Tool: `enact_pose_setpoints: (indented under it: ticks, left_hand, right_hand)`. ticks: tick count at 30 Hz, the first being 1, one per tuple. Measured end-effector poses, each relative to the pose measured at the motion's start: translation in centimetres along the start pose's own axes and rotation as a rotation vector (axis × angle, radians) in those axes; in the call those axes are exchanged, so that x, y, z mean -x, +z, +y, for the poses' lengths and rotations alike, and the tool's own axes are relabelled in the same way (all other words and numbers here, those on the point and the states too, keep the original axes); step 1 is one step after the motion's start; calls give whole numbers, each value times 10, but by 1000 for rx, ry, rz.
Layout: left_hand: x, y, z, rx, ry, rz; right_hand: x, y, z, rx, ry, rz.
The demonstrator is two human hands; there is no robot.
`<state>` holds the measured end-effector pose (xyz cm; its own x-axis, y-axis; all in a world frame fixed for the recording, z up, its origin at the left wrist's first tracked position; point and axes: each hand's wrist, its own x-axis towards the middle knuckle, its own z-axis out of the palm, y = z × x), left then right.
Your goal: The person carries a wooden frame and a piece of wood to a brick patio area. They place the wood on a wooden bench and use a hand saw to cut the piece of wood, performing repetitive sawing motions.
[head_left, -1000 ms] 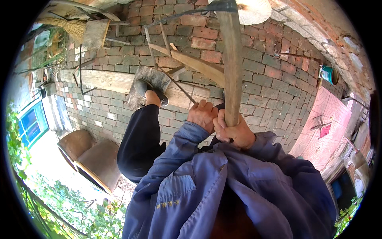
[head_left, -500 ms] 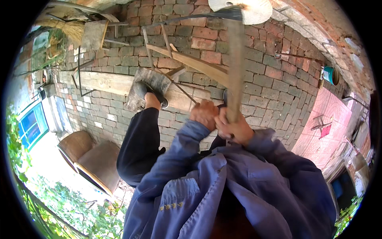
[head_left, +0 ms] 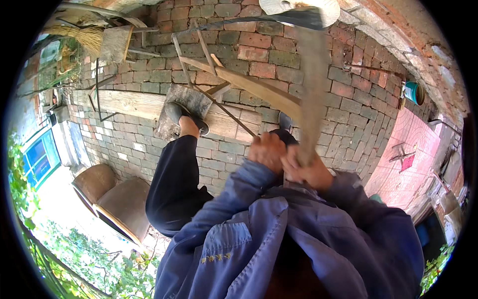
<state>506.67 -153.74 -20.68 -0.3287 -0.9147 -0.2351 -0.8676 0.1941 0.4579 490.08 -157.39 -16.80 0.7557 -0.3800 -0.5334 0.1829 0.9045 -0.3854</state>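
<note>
I hold what looks like a large wooden frame saw. Its near upright (head_left: 311,89) rises blurred toward the dark blade (head_left: 239,21) at the top. A wooden crossbar (head_left: 259,87) runs to the far end. My right hand (head_left: 312,172) is closed round the lower end of the near upright. Beside it, almost touching, my left hand (head_left: 269,152) is closed at the end of a thin rod (head_left: 224,112) that slants from the far end. My left foot (head_left: 185,117) rests on a worn wooden block (head_left: 194,97) over a long plank (head_left: 129,102).
A pale round disc (head_left: 328,10) lies behind the blade's end. At far left are a straw broom (head_left: 82,37) and a small wooden board (head_left: 117,44). A brown padded chair (head_left: 124,199) stands lower left. On the right sit a teal bucket (head_left: 411,92) and a pink sheet (head_left: 393,149).
Both hands have moved right and slightly toward me. The saw has shifted right with them, its near upright most of all. My left foot stays on the block.
</note>
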Motion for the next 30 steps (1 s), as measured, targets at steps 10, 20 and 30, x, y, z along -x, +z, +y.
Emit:
enact_pose_setpoints:
  ticks: [10,20,30]
  left_hand:
    - [7,-3,26,-30,46,30]
    - [-3,27,-55,-3,-52,-95]
    - [15,4,-2,137,-15,-40]
  right_hand:
    - [31,14,1,14,-130,26]
    - [-48,-6,29,78,-70,35]
    - [1,5,26,136,-133,25]
